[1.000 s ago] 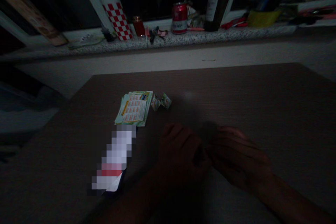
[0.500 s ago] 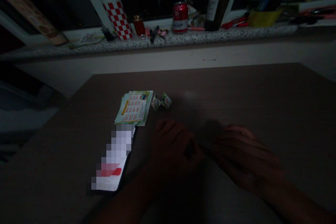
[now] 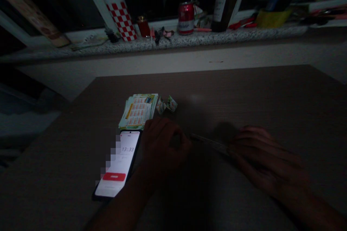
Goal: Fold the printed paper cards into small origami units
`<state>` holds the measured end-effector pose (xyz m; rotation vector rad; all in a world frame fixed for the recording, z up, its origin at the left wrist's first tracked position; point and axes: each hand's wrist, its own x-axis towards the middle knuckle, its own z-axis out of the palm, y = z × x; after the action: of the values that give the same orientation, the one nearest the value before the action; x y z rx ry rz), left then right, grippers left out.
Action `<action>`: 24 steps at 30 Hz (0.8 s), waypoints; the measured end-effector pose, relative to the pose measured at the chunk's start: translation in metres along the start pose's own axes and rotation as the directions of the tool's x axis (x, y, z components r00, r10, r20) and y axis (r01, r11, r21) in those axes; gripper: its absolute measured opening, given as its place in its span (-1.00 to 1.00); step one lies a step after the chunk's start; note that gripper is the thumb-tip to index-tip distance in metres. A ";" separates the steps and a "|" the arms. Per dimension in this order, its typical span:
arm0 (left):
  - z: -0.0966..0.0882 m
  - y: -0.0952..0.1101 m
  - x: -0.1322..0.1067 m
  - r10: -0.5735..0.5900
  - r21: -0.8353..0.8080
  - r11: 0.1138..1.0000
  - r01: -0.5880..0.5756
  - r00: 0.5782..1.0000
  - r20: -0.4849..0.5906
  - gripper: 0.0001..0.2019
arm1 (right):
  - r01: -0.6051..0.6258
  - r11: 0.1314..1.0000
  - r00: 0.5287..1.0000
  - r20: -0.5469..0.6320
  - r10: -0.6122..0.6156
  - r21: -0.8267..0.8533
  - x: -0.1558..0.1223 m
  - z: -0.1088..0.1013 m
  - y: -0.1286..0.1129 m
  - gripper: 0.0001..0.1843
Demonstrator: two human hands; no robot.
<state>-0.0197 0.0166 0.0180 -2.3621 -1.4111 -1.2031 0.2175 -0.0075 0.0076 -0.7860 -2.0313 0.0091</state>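
Observation:
The room is dim and both hands are dark. My right hand (image 3: 271,158) is closed, its fingers pinching one end of a thin paper slip (image 3: 210,141), seen almost edge-on. The slip's other end reaches toward my left hand (image 3: 165,146), which is curled with thumb and forefinger together. Whether the left fingers touch the slip or hold something is too dark to tell. Just beyond the left hand lies a stack of printed paper tickets (image 3: 138,112), with two small folded papers (image 3: 166,104) at its right. A lit phone (image 3: 119,166) showing 13:33 lies left of the left wrist.
Across the back of the wooden table (image 3: 244,90) runs a granite windowsill (image 3: 195,41). On it stand a red-checked bottle (image 3: 121,14), a red can (image 3: 185,18), a dark bottle (image 3: 223,11) and a yellow container (image 3: 273,18).
My left hand has moved left, nearer the phone, and my right hand slightly right. The gap between them is wider and more of the slip shows.

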 end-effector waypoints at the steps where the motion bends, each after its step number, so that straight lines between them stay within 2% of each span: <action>1: 0.000 -0.002 -0.001 -0.013 0.009 1.000 0.013 1.000 -0.013 -0.89 | -0.005 1.000 1.000 -0.006 0.005 -0.001 -0.001 0.000 0.002 -0.83; 5: 0.000 0.001 -0.005 -0.022 -0.047 0.999 0.021 1.000 -0.008 -0.91 | -0.019 1.000 1.000 -0.016 0.019 0.005 -0.004 0.000 0.007 -0.81; 8: 0.001 0.008 -0.007 -0.008 -0.119 0.993 0.015 0.998 0.058 -0.79 | -0.010 1.000 1.000 -0.019 0.010 0.024 -0.004 0.002 0.007 -0.79; 13: 0.003 0.013 -0.008 0.066 -0.208 0.977 -0.043 0.992 0.105 -0.96 | -0.049 0.998 0.999 -0.003 0.050 0.045 -0.002 0.006 0.007 -0.78; 17: 0.007 0.014 -0.008 0.064 -0.199 0.979 -0.041 0.992 0.111 -0.99 | -0.055 0.995 0.998 0.005 0.055 0.081 0.000 0.009 0.007 -0.77; 21: 0.012 0.010 -0.011 0.055 -0.169 0.985 -0.029 0.987 0.153 -0.83 | -0.066 0.992 0.998 -0.004 0.067 0.105 -0.002 0.010 0.007 -0.74; 24: 0.015 0.007 -0.011 0.108 -0.177 0.982 -0.070 0.970 0.218 -0.93 | -0.096 0.990 0.995 -0.005 0.097 0.108 -0.003 0.010 0.008 -0.74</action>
<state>-0.0083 0.0121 0.0026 -2.7237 -1.2916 -1.0973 0.2150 -0.0001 -0.0031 -0.8142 -1.9638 0.1678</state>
